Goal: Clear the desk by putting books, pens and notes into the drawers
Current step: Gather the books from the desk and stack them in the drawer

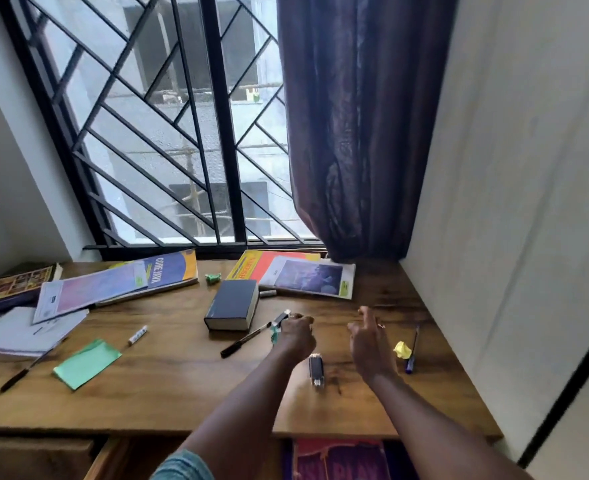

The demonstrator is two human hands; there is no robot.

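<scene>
Marker (282, 317), dark body, pale cap: pinched in the curled fingers of left hand (296, 336), jutting toward 11 o'clock, above desk (168, 393). Black pen (246, 339): flat on desk, 9 o'clock of that hand, just beside. Right hand (369, 342): fingers loosely apart, holding nothing; crumpled yellow note (401, 349) at its 3 o'clock.

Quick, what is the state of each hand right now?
Left hand: grips a small dark item.
Right hand: open, holds nothing.
</scene>
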